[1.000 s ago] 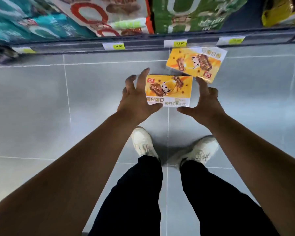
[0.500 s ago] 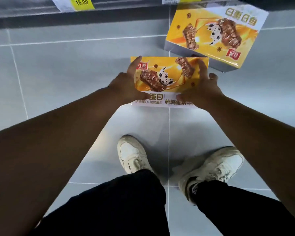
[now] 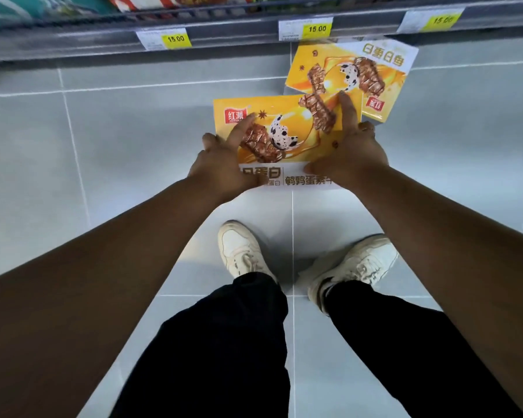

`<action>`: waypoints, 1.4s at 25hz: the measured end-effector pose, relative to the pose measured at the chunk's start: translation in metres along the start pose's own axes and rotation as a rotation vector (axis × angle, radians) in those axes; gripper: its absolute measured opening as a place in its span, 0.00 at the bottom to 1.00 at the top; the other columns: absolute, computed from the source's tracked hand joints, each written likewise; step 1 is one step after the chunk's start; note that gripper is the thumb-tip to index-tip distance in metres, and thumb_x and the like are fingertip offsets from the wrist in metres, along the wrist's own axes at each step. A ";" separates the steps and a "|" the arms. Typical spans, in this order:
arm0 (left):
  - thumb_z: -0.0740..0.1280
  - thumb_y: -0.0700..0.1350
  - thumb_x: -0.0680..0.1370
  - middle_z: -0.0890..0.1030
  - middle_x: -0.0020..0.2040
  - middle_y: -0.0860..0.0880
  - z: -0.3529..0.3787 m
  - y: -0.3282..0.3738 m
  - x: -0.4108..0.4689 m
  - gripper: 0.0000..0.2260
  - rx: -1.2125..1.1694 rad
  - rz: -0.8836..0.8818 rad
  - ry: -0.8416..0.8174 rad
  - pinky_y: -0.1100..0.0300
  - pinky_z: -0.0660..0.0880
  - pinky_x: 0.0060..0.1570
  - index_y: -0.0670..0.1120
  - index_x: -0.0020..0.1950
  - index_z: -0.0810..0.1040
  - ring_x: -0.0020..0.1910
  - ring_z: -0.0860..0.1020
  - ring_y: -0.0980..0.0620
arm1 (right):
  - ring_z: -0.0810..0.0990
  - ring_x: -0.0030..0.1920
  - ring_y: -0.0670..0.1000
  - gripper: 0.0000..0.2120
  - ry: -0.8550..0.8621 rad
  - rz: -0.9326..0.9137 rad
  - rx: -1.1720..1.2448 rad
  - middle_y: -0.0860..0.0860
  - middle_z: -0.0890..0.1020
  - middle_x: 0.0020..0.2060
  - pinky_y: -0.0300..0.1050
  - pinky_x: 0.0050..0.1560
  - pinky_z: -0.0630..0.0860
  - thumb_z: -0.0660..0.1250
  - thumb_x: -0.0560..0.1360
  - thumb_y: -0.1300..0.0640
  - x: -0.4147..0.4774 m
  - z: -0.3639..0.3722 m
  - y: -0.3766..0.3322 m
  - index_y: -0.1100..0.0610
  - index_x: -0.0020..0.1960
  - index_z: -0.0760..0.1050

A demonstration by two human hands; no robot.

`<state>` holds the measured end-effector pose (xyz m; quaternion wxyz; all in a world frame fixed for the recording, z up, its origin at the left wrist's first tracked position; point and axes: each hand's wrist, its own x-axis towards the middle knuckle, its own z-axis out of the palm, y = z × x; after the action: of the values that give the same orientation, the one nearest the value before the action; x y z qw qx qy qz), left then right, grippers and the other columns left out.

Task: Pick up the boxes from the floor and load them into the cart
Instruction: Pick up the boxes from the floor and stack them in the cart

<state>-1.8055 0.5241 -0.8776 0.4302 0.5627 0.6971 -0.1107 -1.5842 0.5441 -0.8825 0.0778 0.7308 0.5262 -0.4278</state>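
Note:
An orange-yellow snack box (image 3: 287, 128) with a white lower band is held between both hands above the grey floor. My left hand (image 3: 221, 164) grips its left edge, a finger lying across the top face. My right hand (image 3: 351, 155) grips its right edge, forefinger stretched over the top. A second box (image 3: 375, 70) of the same kind lies on the floor just behind, near the shelf base, partly covered by the held box. No cart is in view.
A shop shelf edge (image 3: 224, 34) with yellow 15.00 price tags runs along the top, packaged goods above it. Grey floor tiles (image 3: 103, 146) spread left and right. My two white shoes (image 3: 242, 251) and black trouser legs are below the box.
Both hands went from reaching beside the near box to closing on its sides. The box now appears larger and higher, overlapping the second box behind it.

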 end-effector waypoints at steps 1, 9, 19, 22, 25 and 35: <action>0.75 0.59 0.68 0.63 0.61 0.41 -0.015 0.008 -0.016 0.47 0.023 0.012 0.023 0.44 0.74 0.60 0.69 0.74 0.45 0.58 0.74 0.35 | 0.73 0.63 0.65 0.59 0.004 0.005 0.011 0.61 0.60 0.71 0.56 0.59 0.75 0.79 0.65 0.50 -0.016 -0.014 -0.007 0.38 0.76 0.36; 0.75 0.56 0.70 0.62 0.56 0.46 -0.151 0.100 -0.168 0.42 -0.003 0.170 0.216 0.49 0.72 0.62 0.69 0.74 0.52 0.56 0.72 0.37 | 0.79 0.56 0.62 0.62 0.151 -0.020 0.068 0.63 0.61 0.70 0.50 0.55 0.74 0.80 0.61 0.46 -0.180 -0.163 -0.070 0.37 0.75 0.37; 0.74 0.58 0.70 0.64 0.61 0.41 -0.284 0.233 -0.341 0.41 0.095 0.406 0.357 0.50 0.71 0.60 0.69 0.72 0.50 0.56 0.72 0.37 | 0.73 0.66 0.62 0.63 0.394 0.008 0.100 0.66 0.52 0.75 0.52 0.56 0.73 0.79 0.61 0.41 -0.375 -0.334 -0.108 0.37 0.75 0.33; 0.73 0.59 0.70 0.65 0.58 0.42 -0.302 0.272 -0.381 0.40 0.116 0.505 0.368 0.51 0.72 0.57 0.68 0.73 0.52 0.54 0.73 0.39 | 0.73 0.65 0.64 0.65 0.481 0.043 0.113 0.65 0.54 0.74 0.54 0.55 0.74 0.80 0.58 0.38 -0.423 -0.367 -0.102 0.37 0.74 0.32; 0.73 0.60 0.71 0.62 0.54 0.46 -0.315 0.314 -0.413 0.39 0.143 0.610 0.383 0.53 0.72 0.55 0.68 0.74 0.52 0.53 0.74 0.41 | 0.75 0.61 0.64 0.65 0.582 0.083 0.123 0.64 0.57 0.73 0.53 0.50 0.74 0.80 0.57 0.37 -0.465 -0.399 -0.088 0.37 0.74 0.32; 0.72 0.62 0.69 0.63 0.53 0.46 -0.280 0.498 -0.499 0.40 0.205 0.844 0.452 0.53 0.72 0.54 0.69 0.73 0.50 0.52 0.73 0.41 | 0.76 0.57 0.67 0.65 0.802 0.188 0.205 0.62 0.61 0.69 0.55 0.50 0.75 0.79 0.57 0.37 -0.570 -0.515 0.031 0.37 0.75 0.34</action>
<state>-1.5025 0.5297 -0.1822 0.2181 0.8456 0.4696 0.1302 -1.3241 0.4210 -0.1700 -0.1675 0.8881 0.4006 -0.1508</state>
